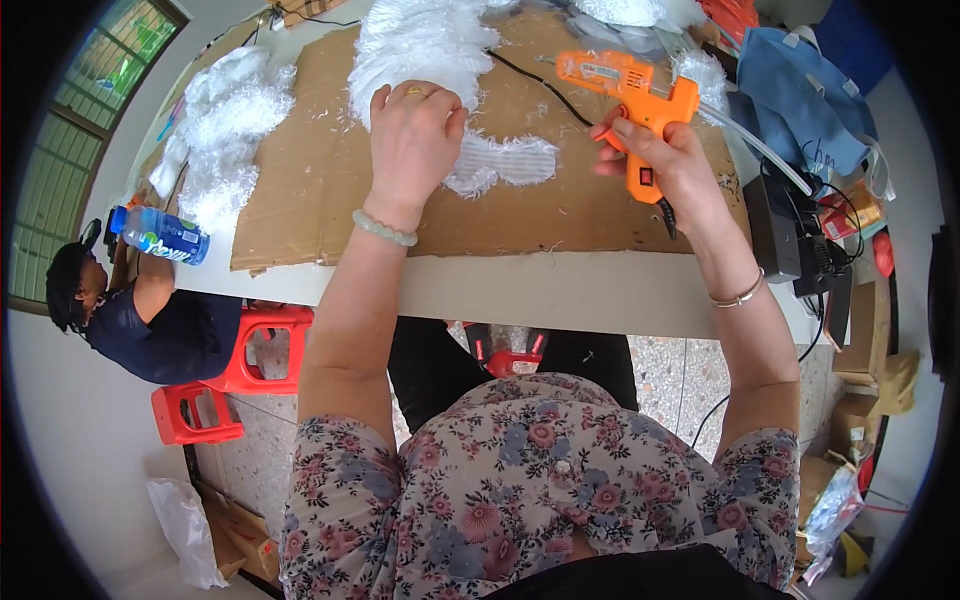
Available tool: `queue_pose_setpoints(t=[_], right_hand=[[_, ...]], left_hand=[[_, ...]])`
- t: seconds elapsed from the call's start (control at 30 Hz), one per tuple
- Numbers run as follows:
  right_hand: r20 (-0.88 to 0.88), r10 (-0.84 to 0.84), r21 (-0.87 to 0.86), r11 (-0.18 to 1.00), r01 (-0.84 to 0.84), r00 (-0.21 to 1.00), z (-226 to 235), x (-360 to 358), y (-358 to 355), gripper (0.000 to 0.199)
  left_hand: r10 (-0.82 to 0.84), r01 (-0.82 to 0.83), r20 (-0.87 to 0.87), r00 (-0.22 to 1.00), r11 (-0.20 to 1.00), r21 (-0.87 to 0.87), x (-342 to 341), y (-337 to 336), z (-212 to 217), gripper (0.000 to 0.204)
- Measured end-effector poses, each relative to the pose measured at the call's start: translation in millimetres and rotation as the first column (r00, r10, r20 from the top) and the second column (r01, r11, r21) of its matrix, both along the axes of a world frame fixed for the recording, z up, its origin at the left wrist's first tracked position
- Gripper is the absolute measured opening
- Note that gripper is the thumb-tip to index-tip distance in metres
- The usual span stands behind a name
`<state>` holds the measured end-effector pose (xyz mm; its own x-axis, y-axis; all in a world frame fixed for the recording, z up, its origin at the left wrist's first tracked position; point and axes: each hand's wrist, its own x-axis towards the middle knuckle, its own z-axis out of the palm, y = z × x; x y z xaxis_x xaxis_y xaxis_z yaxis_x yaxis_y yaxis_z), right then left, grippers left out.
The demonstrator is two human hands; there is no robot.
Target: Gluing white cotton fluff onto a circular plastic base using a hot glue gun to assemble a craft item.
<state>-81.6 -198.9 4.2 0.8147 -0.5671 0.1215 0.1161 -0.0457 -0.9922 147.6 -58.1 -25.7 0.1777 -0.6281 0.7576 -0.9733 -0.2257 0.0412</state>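
My right hand grips the handle of an orange hot glue gun, its nozzle pointing left over a brown cardboard sheet on the table. A clear glue stick juts out of the gun's back to the right. My left hand presses palm down on a strip of white fringed material that lies on the cardboard. A larger mass of the same white fluffy material lies just beyond my left hand. The gun's black cord runs across the cardboard.
More white fluff lies at the table's left end beside a blue plastic bottle. Another person sits low at the left near red plastic stools. Blue cloth, black boxes and cardboard cartons crowd the right.
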Motion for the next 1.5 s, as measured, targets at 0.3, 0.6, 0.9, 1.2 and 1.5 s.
queue_pose_setpoints(t=[0.3,0.6,0.9,1.2,1.5], right_hand=[[-0.22,0.09,-0.062,0.992,-0.106,0.971,-24.1,-45.9,4.1,0.019],[-0.434,-0.032,-0.305,0.945,-0.114,0.901,-21.7,-39.1,11.0,0.012],[-0.495,-0.094,-0.324,0.942,-0.084,0.864,-19.8,-31.5,7.4,0.013],[-0.524,-0.117,-0.328,0.942,-0.073,0.843,-16.0,-30.4,8.0,0.014],[-0.545,-0.078,-0.334,0.933,-0.13,0.835,-17.7,-40.6,1.9,0.013]], left_hand=[[-0.362,0.131,-0.572,0.736,0.905,-0.405,7.1,-4.2,-13.9,0.033],[-0.386,0.409,-0.413,0.825,0.912,-0.036,-22.2,-4.1,-11.7,0.027],[-0.352,0.4,-0.321,0.879,0.911,0.098,-21.6,-6.8,-16.7,0.022],[-0.3,0.38,-0.358,0.884,0.908,0.179,-19.8,-8.8,-26.1,0.02],[-0.313,0.385,-0.33,0.891,0.906,0.179,-20.5,-7.7,-22.3,0.013]])
